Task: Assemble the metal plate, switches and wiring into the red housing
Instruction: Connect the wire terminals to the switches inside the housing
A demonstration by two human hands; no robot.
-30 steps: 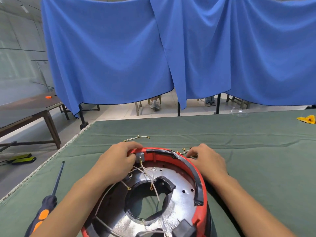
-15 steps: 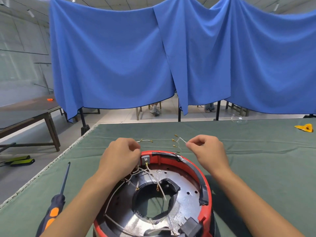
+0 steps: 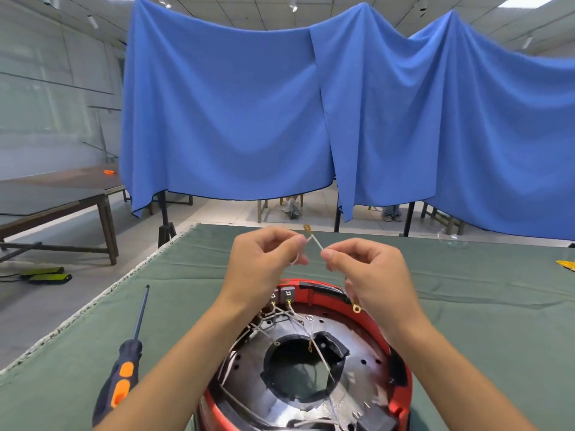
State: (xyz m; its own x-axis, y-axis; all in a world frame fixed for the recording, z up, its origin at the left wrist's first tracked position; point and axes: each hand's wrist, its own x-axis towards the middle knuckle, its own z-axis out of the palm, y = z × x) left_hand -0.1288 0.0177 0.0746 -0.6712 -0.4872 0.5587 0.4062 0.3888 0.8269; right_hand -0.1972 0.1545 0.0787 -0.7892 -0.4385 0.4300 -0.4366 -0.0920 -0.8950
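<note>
The round red housing (image 3: pixel 401 384) sits on the green table cloth in front of me, with the shiny metal plate (image 3: pixel 357 337) inside it around a black central opening. Grey switches (image 3: pixel 285 296) stand at its far rim, and several white wires (image 3: pixel 320 356) with brass terminals run across the plate. Above the housing, my left hand (image 3: pixel 261 262) and my right hand (image 3: pixel 367 272) are raised close together. Each pinches a thin white wire (image 3: pixel 315 242) tipped with a brass terminal (image 3: pixel 307 228). Another brass ring terminal (image 3: pixel 356 307) hangs below my right hand.
A screwdriver (image 3: pixel 124 365) with a black and orange handle lies on the green cloth (image 3: pixel 497 321) to the left. A yellow item (image 3: pixel 566 265) lies at the far right edge. Blue curtains hang behind the table, and a brown table stands at the left.
Both hands rose from the housing rim and came together. The right hand lifted a loose wire off the cloth, and now both hands pinch wire ends between them.
</note>
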